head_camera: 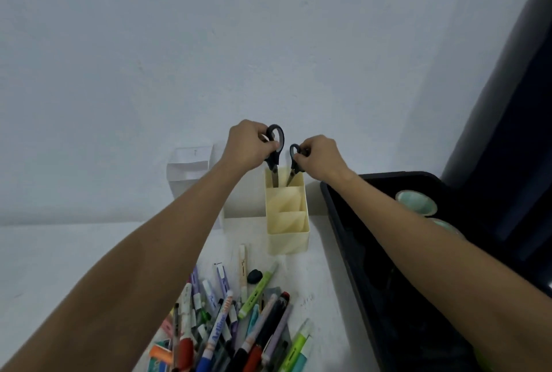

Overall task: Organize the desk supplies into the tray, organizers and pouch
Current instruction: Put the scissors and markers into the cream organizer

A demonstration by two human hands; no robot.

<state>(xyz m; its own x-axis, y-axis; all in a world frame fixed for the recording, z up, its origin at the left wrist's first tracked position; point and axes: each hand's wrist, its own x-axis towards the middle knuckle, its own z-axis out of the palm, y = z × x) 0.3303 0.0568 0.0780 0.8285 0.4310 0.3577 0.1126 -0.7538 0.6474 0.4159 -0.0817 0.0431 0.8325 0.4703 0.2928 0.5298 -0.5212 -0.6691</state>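
Black-handled, stiff scissors (275, 156) are pinched by left hand (249, 144) and right hand (318, 156) at the loops, blades inside the cream organizer's (288, 222) rear compartment.

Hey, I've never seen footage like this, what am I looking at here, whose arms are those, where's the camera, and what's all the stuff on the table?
There is no machine here. The single picture comes from a wide-angle camera worn on a person's head, looking forward and down, so the two bare arms are that person's own.

The left hand grips the handle of the larger black scissors, and the right hand grips the smaller black scissors. Both pairs stand blades down in the back compartment of a cream desk organizer; its two nearer compartments look empty.

On the white desk nearby lies a loose pile of pens, markers and highlighters. A white organizer stands against the wall behind the left arm. To the right sits a black tray holding what look like pale green tape rolls.
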